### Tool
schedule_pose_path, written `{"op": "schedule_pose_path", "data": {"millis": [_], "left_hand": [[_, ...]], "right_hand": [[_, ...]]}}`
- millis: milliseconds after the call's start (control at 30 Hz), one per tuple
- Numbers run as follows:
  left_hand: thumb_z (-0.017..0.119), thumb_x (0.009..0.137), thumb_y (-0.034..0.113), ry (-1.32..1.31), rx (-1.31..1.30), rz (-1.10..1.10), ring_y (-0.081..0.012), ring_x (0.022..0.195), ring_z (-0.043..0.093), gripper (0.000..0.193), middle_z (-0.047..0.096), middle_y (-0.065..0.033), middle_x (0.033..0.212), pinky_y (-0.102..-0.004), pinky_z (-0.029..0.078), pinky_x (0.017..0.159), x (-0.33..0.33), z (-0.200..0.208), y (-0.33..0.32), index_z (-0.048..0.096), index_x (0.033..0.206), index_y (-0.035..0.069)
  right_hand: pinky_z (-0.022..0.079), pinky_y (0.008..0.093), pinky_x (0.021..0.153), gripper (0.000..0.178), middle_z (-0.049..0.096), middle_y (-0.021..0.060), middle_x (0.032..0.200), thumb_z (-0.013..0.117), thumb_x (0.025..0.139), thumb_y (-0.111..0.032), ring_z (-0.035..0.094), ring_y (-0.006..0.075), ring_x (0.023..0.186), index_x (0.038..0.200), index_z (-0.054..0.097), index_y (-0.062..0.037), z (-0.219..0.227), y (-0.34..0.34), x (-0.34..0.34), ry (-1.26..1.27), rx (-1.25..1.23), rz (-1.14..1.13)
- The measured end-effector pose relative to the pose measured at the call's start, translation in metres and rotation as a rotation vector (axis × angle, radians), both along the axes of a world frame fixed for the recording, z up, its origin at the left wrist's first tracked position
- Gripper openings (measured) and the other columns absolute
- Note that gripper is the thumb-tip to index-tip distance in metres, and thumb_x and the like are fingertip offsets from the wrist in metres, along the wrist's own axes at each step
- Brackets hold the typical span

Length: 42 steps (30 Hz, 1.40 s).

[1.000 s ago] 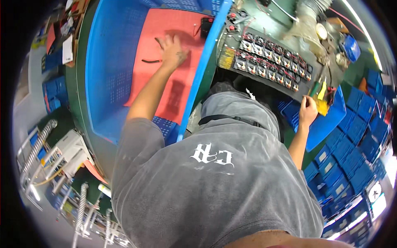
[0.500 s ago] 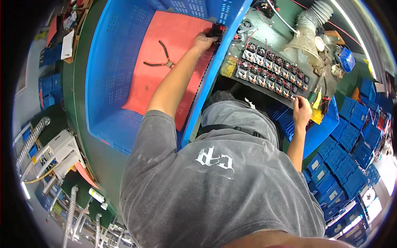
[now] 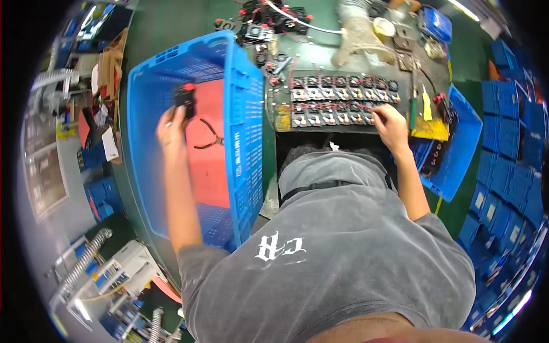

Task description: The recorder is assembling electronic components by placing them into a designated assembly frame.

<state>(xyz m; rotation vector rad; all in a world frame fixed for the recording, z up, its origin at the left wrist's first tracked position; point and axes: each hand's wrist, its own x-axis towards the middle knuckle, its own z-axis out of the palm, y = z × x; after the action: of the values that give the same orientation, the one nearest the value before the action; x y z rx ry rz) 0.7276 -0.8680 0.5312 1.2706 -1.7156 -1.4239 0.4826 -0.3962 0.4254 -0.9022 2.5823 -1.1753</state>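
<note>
My left hand is raised over the large blue crate on the left, gripping a small black part with a red piece on it. Below that hand, cutting pliers with dark handles lie spread on the crate's red sheet. My right hand has its fingers curled together at the right end of the front row of small black units with white and metal pieces. Whatever is between those fingertips is hidden. A second such row, with red wires, lies behind on the dark board.
Several loose black and red parts lie at the back. A dusty extraction duct stands beyond the rows. To the right are a green-handled tool, a yellow bag and a blue crate. Stacked blue crates line the right.
My left hand has moved left with the black part, away from the crate's far right corner to above its red sheet. The view has turned. My right hand stays at the row's end.
</note>
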Motion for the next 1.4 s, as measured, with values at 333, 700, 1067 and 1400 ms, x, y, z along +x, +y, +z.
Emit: {"op": "schedule_pose_path", "data": {"millis": [333, 700, 1067, 1400], "left_hand": [[0.080, 0.073, -0.007, -0.175, -0.650, -1.007, -0.0277, 0.097, 0.070, 0.035, 0.071, -0.0121, 0.107, -0.0347, 0.057, 0.083, -0.059, 0.090, 0.268, 0.075, 0.106, 0.005], [0.072, 0.072, -0.008, 0.193, -0.729, -1.139, -0.0293, 0.095, 0.071, 0.034, 0.070, -0.0099, 0.104, -0.0371, 0.059, 0.080, -0.178, -0.022, 0.352, 0.072, 0.104, 0.003], [0.079, 0.079, 0.000, 0.175, -0.675, -1.164, -0.0276, 0.088, 0.070, 0.028, 0.069, -0.0122, 0.098, -0.0347, 0.057, 0.075, -0.214, -0.019, 0.372, 0.074, 0.106, 0.003], [0.078, 0.085, 0.003, 0.037, -0.483, -1.085, -0.0216, 0.076, 0.068, 0.015, 0.069, -0.0109, 0.089, -0.0312, 0.055, 0.068, -0.226, -0.031, 0.375, 0.076, 0.100, 0.004]], "right_hand": [[0.052, 0.0407, 0.099, 0.078, 0.049, 0.0175, 0.151, 0.081, 0.083, -0.019, 0.053, 0.0335, 0.132, 0.152, 0.048, -0.0047, 0.135, 0.006, 0.004, -0.336, -0.434, 0.772], [0.053, 0.0404, 0.092, 0.052, 0.066, 0.0136, 0.111, 0.081, 0.067, -0.001, 0.065, 0.0319, 0.104, 0.117, 0.070, -0.0017, 0.091, 0.108, -0.055, -0.313, -0.251, 0.615], [0.052, 0.0404, 0.089, 0.046, 0.062, 0.0115, 0.106, 0.083, 0.065, -0.001, 0.062, 0.0318, 0.102, 0.108, 0.066, -0.0026, 0.075, 0.144, -0.068, -0.227, -0.181, 0.493], [0.052, 0.0403, 0.090, 0.044, 0.061, 0.0118, 0.107, 0.081, 0.065, 0.001, 0.061, 0.0322, 0.103, 0.107, 0.066, -0.0027, 0.059, 0.146, -0.073, -0.153, -0.159, 0.369]]}}
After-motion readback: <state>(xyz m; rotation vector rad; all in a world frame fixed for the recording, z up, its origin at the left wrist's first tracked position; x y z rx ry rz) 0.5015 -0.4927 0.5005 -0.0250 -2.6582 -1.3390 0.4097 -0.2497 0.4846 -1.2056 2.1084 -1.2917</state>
